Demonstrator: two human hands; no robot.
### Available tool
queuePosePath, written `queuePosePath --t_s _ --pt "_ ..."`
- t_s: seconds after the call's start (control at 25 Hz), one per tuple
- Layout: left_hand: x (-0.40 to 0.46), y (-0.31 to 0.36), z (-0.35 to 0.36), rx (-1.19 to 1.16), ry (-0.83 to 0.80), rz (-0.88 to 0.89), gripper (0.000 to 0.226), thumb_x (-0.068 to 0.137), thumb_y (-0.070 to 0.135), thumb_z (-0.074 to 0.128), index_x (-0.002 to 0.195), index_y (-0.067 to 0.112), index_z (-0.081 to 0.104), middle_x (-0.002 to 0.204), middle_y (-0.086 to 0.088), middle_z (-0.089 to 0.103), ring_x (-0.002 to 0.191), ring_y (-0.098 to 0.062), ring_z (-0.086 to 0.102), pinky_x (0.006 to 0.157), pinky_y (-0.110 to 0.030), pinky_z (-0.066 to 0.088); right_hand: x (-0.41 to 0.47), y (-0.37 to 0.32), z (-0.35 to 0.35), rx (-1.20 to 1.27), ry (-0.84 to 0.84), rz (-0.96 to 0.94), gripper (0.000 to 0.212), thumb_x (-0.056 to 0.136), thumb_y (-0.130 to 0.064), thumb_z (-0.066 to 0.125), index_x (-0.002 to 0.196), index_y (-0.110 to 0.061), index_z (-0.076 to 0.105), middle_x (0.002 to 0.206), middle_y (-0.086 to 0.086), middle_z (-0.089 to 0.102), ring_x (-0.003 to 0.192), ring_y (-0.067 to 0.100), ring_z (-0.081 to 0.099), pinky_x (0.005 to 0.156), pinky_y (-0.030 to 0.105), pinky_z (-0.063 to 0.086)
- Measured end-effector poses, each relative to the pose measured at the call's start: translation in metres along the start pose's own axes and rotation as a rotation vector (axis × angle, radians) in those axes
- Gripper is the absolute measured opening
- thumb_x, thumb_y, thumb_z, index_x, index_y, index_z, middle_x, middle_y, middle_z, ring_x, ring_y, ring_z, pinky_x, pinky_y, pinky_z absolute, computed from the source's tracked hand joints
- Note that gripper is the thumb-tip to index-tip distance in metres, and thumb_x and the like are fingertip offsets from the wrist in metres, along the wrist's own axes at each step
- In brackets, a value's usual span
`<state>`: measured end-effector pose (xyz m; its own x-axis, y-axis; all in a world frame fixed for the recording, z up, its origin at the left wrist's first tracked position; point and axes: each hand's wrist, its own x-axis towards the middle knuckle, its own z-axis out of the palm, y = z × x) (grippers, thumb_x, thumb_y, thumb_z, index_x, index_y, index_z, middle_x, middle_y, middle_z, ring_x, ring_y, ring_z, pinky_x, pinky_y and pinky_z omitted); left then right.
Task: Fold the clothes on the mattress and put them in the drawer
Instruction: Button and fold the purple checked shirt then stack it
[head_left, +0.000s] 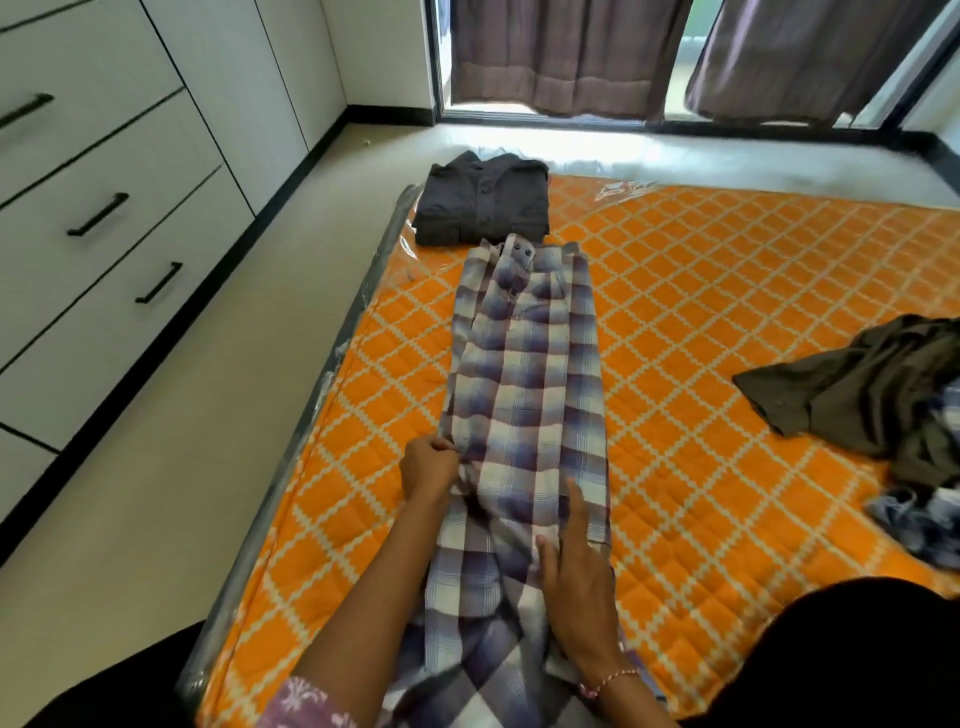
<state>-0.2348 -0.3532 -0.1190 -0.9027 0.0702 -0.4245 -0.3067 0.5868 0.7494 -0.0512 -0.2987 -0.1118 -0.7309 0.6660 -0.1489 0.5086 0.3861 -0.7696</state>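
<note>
A blue-and-white checked shirt (530, 379) lies lengthwise on the orange patterned mattress (691, 322), its sides folded in to a narrow strip. My left hand (428, 470) pinches the shirt's left edge near its lower half. My right hand (576, 577) lies flat on the shirt's lower right part with straight fingers. A folded dark grey shirt (483, 200) sits at the mattress's far left corner. An unfolded olive garment (872, 389) lies crumpled at the right, with another bluish checked piece (914, 525) under it.
White drawers with black handles (98, 213) line the left wall across a strip of pale floor (171, 467). Brown curtains (566, 52) hang over the window at the back. The mattress's left edge (332, 364) is wrapped in clear plastic.
</note>
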Motion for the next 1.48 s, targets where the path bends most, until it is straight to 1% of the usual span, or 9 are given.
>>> queuePosePath --t_s 0.24,0.36,0.56,0.76,0.92,1.08,1.2,1.36,1.48 --pt "-0.023 0.015 0.006 0.311 0.152 0.317 0.042 0.094 0.019 0.05 0.135 0.012 0.042 0.14 -0.012 0.044 0.128 -0.031 0.041 0.1 -0.044 0.035 0.014 -0.002 -0.028 -0.38 0.106 -0.136 0.041 0.089 -0.011 0.05 0.13 -0.015 0.05 0.113 0.011 0.063 0.1 0.03 0.058 0.073 0.036 0.045" --pt "-0.028 0.001 0.027 0.741 0.022 0.659 0.057 0.099 0.044 0.019 0.151 0.02 0.018 0.157 -0.011 0.016 0.146 -0.025 0.012 0.114 -0.048 0.011 0.042 -0.018 0.0 -0.461 0.03 -0.172 0.056 0.096 -0.038 0.017 0.144 -0.017 0.039 0.149 0.008 0.037 0.137 0.031 0.035 0.105 0.052 0.034" --pt "-0.013 -0.037 0.028 0.949 -0.138 0.689 0.106 0.061 0.075 -0.036 0.151 0.027 -0.006 0.156 -0.003 -0.015 0.146 -0.02 -0.011 0.108 -0.051 -0.014 0.047 0.044 0.019 -0.62 -0.116 -0.121 0.073 0.093 -0.069 0.011 0.148 -0.024 0.027 0.153 0.008 0.028 0.14 0.027 0.023 0.105 0.056 0.018" --pt "0.06 0.035 0.037 0.7 -0.033 0.687 0.063 0.099 0.052 0.025 0.149 0.013 0.025 0.154 -0.019 0.023 0.142 -0.032 0.024 0.111 -0.051 0.027 0.166 0.009 -0.002 -0.57 -0.025 -0.09 0.099 0.071 -0.082 -0.015 0.151 -0.025 -0.007 0.158 0.007 -0.012 0.145 0.023 -0.015 0.112 0.06 -0.004" --pt "0.144 0.106 0.049 0.118 -0.044 0.362 0.081 0.086 0.027 0.068 0.147 0.006 0.019 0.143 -0.019 0.039 0.13 -0.035 0.04 0.101 -0.04 0.038 0.286 -0.008 -0.023 -0.644 0.009 -0.018 0.086 0.091 -0.066 0.03 0.152 -0.012 0.002 0.158 0.016 0.007 0.145 0.033 0.008 0.113 0.058 0.009" --pt "0.215 0.16 0.067 -0.102 -0.165 0.124 0.076 0.076 0.023 0.079 0.134 0.0 0.035 0.133 -0.013 0.05 0.119 -0.034 0.051 0.089 -0.044 0.048 0.386 -0.014 -0.034 0.142 0.128 0.232 0.054 0.084 -0.036 0.068 0.118 0.002 0.051 0.111 0.02 0.059 0.105 0.035 0.054 0.077 0.039 0.045" --pt "0.248 0.173 0.081 -0.257 -0.316 -0.012 0.063 0.075 0.021 0.08 0.124 -0.003 0.05 0.119 -0.018 0.061 0.1 -0.036 0.062 0.074 -0.043 0.053 0.433 -0.013 -0.045 0.786 -0.185 0.454 0.025 0.084 -0.024 0.07 0.096 -0.003 0.065 0.083 0.011 0.066 0.079 0.029 0.062 0.068 0.036 0.054" --pt "0.256 0.186 0.083 -0.309 -0.451 -0.099 0.051 0.075 0.017 0.078 0.117 -0.006 0.058 0.098 -0.021 0.067 0.075 -0.032 0.065 0.055 -0.038 0.055 0.456 -0.018 -0.046 0.705 -0.42 0.393 0.029 0.082 -0.016 0.07 0.107 -0.002 0.065 0.103 0.018 0.066 0.085 0.032 0.065 0.086 0.047 0.054" --pt "0.238 0.196 0.068 -0.342 -0.408 0.077 0.034 0.074 0.005 0.076 0.105 -0.001 0.062 0.095 -0.019 0.067 0.073 -0.028 0.066 0.067 -0.041 0.058 0.441 -0.037 -0.058 0.721 -0.249 0.169 0.013 0.08 -0.003 0.07 0.092 -0.006 0.067 0.098 0.016 0.069 0.075 0.025 0.068 0.072 0.037 0.059"
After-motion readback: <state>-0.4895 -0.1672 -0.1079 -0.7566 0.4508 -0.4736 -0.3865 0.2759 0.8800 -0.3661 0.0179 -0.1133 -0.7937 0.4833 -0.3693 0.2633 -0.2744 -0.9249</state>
